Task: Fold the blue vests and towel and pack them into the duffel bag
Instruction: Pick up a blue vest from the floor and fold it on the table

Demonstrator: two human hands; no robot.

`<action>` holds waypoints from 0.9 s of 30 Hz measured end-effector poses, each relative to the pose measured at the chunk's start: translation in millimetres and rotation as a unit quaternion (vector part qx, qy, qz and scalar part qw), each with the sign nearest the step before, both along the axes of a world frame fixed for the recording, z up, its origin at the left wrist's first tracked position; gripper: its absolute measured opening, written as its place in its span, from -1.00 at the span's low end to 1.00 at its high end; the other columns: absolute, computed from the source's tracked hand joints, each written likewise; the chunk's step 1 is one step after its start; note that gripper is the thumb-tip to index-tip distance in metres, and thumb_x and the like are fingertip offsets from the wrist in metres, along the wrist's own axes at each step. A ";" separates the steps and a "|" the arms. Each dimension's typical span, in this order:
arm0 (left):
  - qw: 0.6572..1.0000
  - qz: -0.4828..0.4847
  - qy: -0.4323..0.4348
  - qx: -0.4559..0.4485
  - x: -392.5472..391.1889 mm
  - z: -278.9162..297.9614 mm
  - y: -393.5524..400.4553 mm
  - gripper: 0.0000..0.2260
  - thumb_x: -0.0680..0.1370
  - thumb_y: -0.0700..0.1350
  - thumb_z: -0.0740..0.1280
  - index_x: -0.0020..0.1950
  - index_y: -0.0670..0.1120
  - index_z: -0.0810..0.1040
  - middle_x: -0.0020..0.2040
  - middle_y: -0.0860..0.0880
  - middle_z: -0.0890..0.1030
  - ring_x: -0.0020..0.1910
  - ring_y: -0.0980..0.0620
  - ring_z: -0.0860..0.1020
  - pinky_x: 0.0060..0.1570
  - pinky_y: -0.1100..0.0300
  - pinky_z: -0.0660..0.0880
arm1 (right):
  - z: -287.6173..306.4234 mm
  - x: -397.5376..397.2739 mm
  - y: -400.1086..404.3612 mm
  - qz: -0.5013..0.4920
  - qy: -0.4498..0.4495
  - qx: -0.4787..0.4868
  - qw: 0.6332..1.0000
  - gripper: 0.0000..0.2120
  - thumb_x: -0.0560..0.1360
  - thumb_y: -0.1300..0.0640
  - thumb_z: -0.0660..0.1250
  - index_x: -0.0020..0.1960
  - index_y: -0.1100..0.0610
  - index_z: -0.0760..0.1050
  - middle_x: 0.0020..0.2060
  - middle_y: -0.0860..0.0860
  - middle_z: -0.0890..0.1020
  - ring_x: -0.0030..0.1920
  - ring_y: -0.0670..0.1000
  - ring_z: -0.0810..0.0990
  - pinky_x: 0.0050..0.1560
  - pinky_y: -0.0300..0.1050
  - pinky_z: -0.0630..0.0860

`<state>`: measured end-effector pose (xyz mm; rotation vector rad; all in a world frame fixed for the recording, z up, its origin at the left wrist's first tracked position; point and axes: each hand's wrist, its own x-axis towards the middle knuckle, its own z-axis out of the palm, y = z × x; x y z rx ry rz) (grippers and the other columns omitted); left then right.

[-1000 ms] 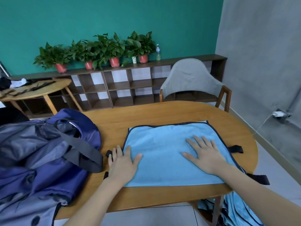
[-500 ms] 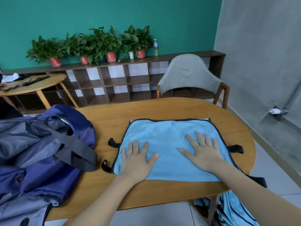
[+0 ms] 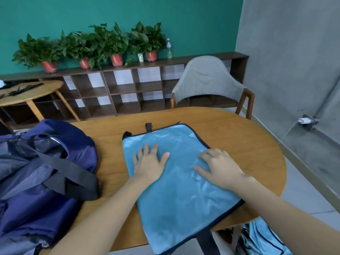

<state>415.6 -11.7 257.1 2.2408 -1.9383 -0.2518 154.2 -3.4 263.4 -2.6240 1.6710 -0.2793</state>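
Blue mesh vest [image 3: 176,181] feels light, limp, slippery — my left hand [image 3: 149,162] presses it spread-fingered, my right hand [image 3: 219,168] loosely curled; I'd grip its bound edges.

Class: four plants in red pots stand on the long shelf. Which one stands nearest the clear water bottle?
The rightmost red-potted plant: it stands nearest the water bottle, with a small white cup on its other side; the other three stand further left.

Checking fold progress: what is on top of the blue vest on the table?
Both hands rest on the blue vest: the left hand lies flat with fingers spread, the right hand has its fingers bent. Whatever lies beneath the vest is hidden.
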 end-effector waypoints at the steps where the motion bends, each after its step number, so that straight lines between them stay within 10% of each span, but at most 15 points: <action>1: 1.000 0.002 0.003 0.017 -4.3 -3.6 0.9 -0.25 0.57 0.45 -0.13 0.65 0.06 0.04 0.65 -0.13 -0.01 0.62 -0.17 -0.13 0.56 -0.20 -0.17 | -4.5 -2.3 0.1 0.008 -0.017 0.029 0.999 -0.29 0.53 -0.43 -0.08 0.45 -0.03 0.41 0.40 -0.05 0.44 0.44 0.01 0.32 0.42 0.00 0.25; 10: 0.995 -0.078 -0.055 0.021 8.6 0.0 -35.2 -0.27 0.56 0.47 -0.16 0.65 0.13 0.03 0.66 -0.10 0.00 0.63 -0.12 -0.10 0.57 -0.16 -0.15 | -16.9 19.4 14.6 -0.078 0.012 0.085 0.993 -0.23 0.55 -0.44 -0.22 0.65 -0.07 -0.06 0.64 -0.03 -0.05 0.62 0.02 -0.16 0.60 0.15 -0.17; 20: 0.981 -0.125 0.144 -0.034 7.2 10.9 53.0 -0.38 0.61 0.34 0.14 0.60 0.06 0.27 0.60 -0.04 0.25 0.59 -0.02 0.18 0.56 0.03 0.12 | -10.6 9.4 37.1 -0.048 -0.078 0.080 0.993 -0.32 0.59 -0.38 0.07 0.58 -0.03 0.20 0.60 -0.03 0.16 0.61 -0.01 0.01 0.60 0.12 -0.15; 27: 0.951 -0.103 0.259 -0.134 15.7 5.6 149.6 -0.80 0.53 0.13 0.45 0.04 0.07 0.73 0.09 0.23 0.68 0.13 0.39 0.53 0.17 0.52 0.34 | -21.9 -19.8 98.6 0.014 -0.168 -0.002 0.986 -0.53 0.60 -0.20 0.26 0.43 -0.02 0.44 0.44 -0.09 0.39 0.47 -0.07 0.27 0.48 -0.09 0.22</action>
